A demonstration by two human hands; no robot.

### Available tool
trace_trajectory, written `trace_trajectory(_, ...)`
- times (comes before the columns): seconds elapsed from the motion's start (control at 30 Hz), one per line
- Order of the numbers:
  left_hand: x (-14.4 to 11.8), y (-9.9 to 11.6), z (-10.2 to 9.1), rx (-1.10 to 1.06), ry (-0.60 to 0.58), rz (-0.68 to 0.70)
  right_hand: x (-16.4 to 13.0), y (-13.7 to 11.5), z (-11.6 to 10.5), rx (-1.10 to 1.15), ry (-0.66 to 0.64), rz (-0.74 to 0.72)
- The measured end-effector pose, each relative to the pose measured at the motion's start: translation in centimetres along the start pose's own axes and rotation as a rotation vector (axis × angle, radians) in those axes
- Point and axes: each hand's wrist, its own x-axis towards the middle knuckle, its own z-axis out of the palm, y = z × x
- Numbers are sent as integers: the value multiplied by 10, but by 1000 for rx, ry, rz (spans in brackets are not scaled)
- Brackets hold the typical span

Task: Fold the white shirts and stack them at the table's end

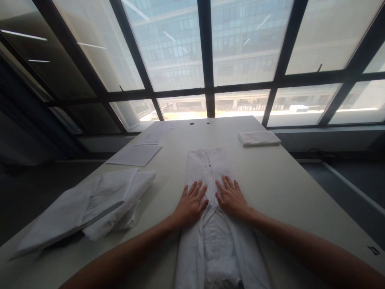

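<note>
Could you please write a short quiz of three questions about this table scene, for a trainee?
1. True or false: both hands lie flat on the white shirt.
2. Which lies at the table's far right: A) folded white cloth, B) paper sheets?
3. What lies left of the left hand?

Key:
1. True; the right hand too.
2. A, the folded white cloth.
3. A pile of white garments.

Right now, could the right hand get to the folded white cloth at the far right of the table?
Probably yes: the right hand lies flat on the shirt, and bare table lies between it and the folded cloth. It looks like a long forward stretch, though.
</note>
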Motion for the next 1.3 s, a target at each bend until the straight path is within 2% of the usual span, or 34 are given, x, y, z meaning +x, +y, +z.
trace_trajectory(0.1,10,-2,2,11,46,19,9,3,2,-19,15,18)
trace_trajectory(0.2,36,-11,-2,12,66,41,28,10,0,-38,21,46)
trace_trajectory(0.37,85,-27,-14,14,21,51,67,25,-7,-74,40,82)
trace_trajectory(0.47,98,-25,-14,-7,2,89,79,29,-11,-86,70,71)
trace_trajectory(0.57,96,-16,-7,-21,-1,208,80,27,-11,-90,136,4)
trace_trajectory(0.67,89,-9,2,4,10,261,74,22,-4,-52,157,12)
trace_trajectory(0.87,88,-11,4,28,21,275,52,13,10,35,39,-71)
trace_trajectory(1.07,87,-8,-4,-16,-9,272,11,9,4,158,-21,-129)
trace_trajectory(1.17,74,-1,-9,-52,-31,280,-10,11,-4,263,-32,-195)
trace_trajectory(1.3,31,2,-13,-108,-69,359,-26,23,-15,524,-2,-276)
